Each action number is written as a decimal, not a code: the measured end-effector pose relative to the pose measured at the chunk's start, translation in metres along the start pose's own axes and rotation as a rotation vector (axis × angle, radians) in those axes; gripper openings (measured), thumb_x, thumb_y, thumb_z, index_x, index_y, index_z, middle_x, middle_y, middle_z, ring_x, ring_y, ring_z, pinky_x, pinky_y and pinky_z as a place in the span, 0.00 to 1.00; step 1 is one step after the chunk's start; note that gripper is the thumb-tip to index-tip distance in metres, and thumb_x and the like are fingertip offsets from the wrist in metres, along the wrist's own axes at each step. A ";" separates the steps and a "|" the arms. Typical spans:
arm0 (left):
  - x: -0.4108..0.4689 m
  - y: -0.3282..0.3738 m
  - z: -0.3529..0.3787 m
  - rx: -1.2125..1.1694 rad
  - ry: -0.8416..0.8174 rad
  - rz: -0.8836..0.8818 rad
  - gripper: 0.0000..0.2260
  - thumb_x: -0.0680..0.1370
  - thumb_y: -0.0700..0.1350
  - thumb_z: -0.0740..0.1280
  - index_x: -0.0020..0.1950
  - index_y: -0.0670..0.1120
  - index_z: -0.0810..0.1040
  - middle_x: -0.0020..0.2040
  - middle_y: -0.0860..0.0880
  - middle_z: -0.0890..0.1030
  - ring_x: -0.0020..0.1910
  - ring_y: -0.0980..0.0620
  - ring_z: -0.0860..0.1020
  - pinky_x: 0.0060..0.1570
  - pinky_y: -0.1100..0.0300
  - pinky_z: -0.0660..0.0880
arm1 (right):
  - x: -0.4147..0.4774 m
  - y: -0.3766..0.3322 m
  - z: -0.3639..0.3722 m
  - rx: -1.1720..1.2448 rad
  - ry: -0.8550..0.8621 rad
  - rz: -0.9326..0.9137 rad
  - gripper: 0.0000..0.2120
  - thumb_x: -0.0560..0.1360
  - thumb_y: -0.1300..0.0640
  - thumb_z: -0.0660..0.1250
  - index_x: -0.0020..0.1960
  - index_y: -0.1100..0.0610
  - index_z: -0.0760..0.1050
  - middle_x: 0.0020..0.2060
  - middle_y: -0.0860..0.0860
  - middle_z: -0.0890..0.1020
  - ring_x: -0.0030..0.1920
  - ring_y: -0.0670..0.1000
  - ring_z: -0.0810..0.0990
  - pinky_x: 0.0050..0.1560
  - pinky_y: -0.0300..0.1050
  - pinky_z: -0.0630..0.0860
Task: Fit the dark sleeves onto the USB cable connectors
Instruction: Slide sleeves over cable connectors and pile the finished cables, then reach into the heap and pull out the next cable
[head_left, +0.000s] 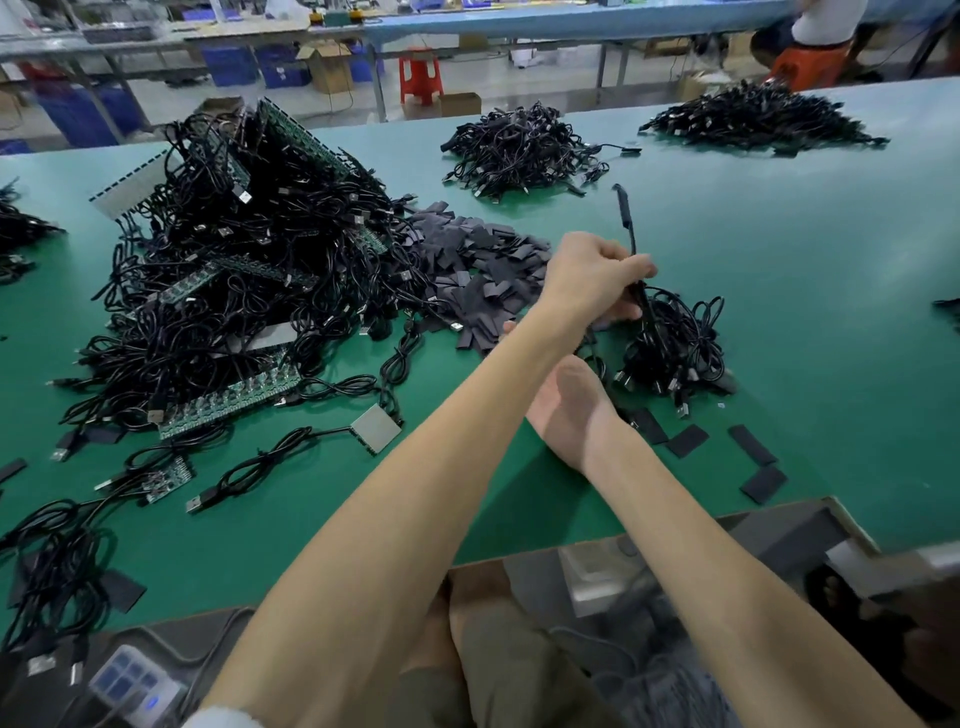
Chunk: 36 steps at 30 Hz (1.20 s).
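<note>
Across the green table (779, 312), a large heap of black cables (234, 270) is lying at the left, with a pile of flat dark sleeves (478, 270) spreading just beside it. Near the hands a small bundle (675, 348) of cables is sitting. The left hand (597, 275) is reaching over the right forearm, its fingers clamping round a thin cable (632, 243) that is rising above the fist, one dark sleeve (623, 210) covering its upper end. The right hand (566, 405) is lying palm up beneath; its fingers are mostly hidden, so I cannot tell their state.

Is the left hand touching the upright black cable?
Touching: the head view shows the left hand gripping the cable, which rises above its fingers.
</note>
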<state>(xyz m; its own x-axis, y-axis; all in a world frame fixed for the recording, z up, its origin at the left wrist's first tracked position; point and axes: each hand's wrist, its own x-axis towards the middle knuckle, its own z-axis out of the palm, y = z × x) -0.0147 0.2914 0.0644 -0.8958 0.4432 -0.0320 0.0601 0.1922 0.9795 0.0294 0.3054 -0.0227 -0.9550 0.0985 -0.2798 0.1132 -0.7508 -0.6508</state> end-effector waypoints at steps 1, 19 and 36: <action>0.005 0.001 0.007 -0.013 -0.037 -0.020 0.09 0.81 0.40 0.71 0.53 0.33 0.83 0.40 0.41 0.82 0.28 0.49 0.81 0.46 0.50 0.83 | 0.000 0.000 0.000 -0.041 -0.002 -0.007 0.18 0.85 0.66 0.54 0.75 0.67 0.67 0.51 0.56 0.79 0.47 0.54 0.79 0.49 0.46 0.80; -0.082 -0.073 -0.120 1.002 0.272 -0.161 0.19 0.78 0.50 0.73 0.67 0.48 0.78 0.65 0.40 0.74 0.66 0.40 0.71 0.68 0.49 0.68 | 0.004 0.009 -0.001 -0.191 -0.095 -0.104 0.10 0.84 0.61 0.62 0.59 0.65 0.79 0.44 0.54 0.83 0.43 0.49 0.81 0.47 0.40 0.79; -0.100 -0.110 -0.127 0.275 0.338 -0.052 0.06 0.74 0.38 0.78 0.44 0.46 0.83 0.39 0.46 0.85 0.38 0.48 0.85 0.43 0.50 0.84 | 0.002 0.025 -0.003 -0.770 -0.210 -0.318 0.07 0.79 0.64 0.71 0.56 0.61 0.81 0.45 0.55 0.84 0.44 0.47 0.82 0.45 0.38 0.79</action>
<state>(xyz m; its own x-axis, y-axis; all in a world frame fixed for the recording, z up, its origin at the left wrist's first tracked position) 0.0127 0.1147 -0.0146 -0.9917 0.1241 0.0320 0.0854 0.4532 0.8873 0.0314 0.2885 -0.0419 -0.9952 0.0493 0.0840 -0.0864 -0.0483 -0.9951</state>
